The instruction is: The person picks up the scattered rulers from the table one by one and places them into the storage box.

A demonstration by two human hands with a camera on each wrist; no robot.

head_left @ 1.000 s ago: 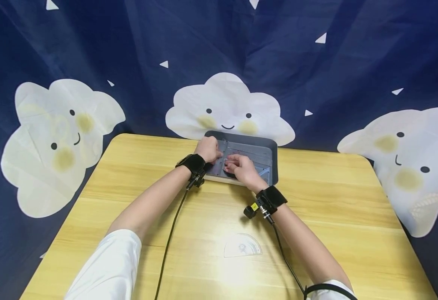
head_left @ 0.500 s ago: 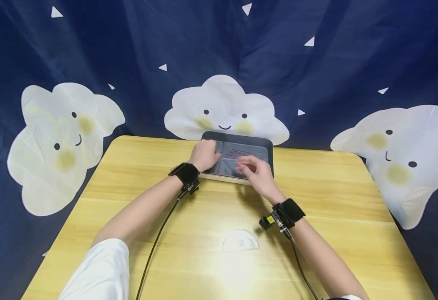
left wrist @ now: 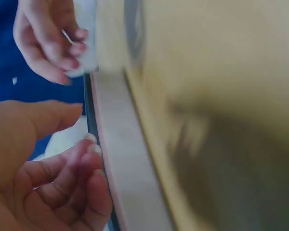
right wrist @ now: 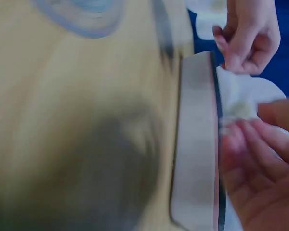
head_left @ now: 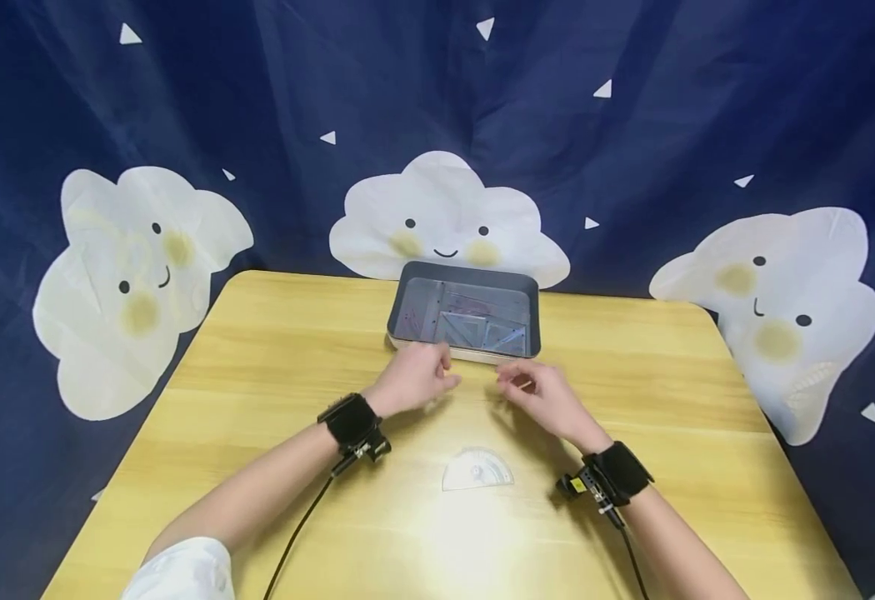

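Nearest to me on the table (head_left: 205,392), a clear plastic protractor (head_left: 477,469) lies flat, just on my side of both hands and roughly between the 2 wrists. I can read no markings on it from here.

Beyond the protractor, my left hand (head_left: 412,380) hovers over the wood with fingers loosely curled and grasping nothing. My right hand (head_left: 538,394) sits beside it, apart from it, fingers relaxed and likewise empty. Both hands are just short of the tray's near rim; neither touches it. A black band with a small camera and cable sits on each wrist.

Beyond the hands stands the grey tray (head_left: 404,298), a shallow rectangular container near the table's far edge. Inside it lie clear plastic rulers (head_left: 475,326): at least 1 triangular set square toward the right side, and straight pieces toward the left. Their scales are too small to read. The wrist views are blurred and show only the tray's pale near wall.

Behind the tray hangs a dark blue cloth (head_left: 632,133) printed with white smiling clouds.
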